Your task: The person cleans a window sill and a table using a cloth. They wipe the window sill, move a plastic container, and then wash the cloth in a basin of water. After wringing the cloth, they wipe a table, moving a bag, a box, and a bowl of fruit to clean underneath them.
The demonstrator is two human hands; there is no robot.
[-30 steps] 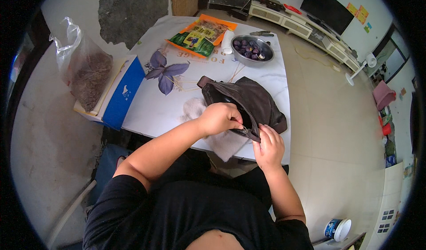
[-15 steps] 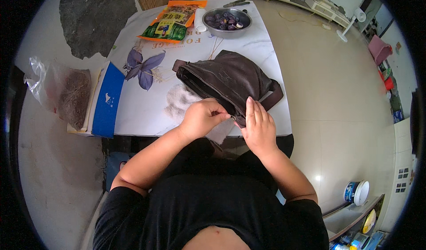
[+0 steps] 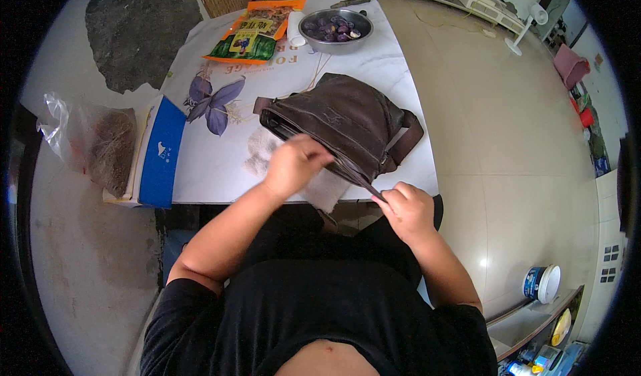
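**Hands work at the mouth of a brown shoulder bag**

A brown leather shoulder bag (image 3: 347,125) lies flat on the white marble-patterned table (image 3: 400,75), near its front edge, its dark opening turned toward the person and its strap looping out on the right side. The left hand (image 3: 296,164) rests at the bag's near edge, fingers curled loosely over the rim of the opening; whether it pinches the flap or only presses on it cannot be told from here. The right hand (image 3: 408,209) sits just off the table's front edge, closed into a tight pinch on the bag's near corner, seemingly on a zipper end or thin tab.

Under the left hand a pale cloth or wad of tissue (image 3: 320,188) lies on the table, partly hanging over the edge.

The step in hand looks like working the bag's opening, one hand steadying and the other pulling. A next move would call for the right pinch to keep its purchase while the left holds the body flat.

Further back stand a metal bowl of dark purple pieces (image 3: 335,30) and an orange and green snack packet (image 3: 257,32). A blue-and-white box (image 3: 157,152) lies at the table's left edge.
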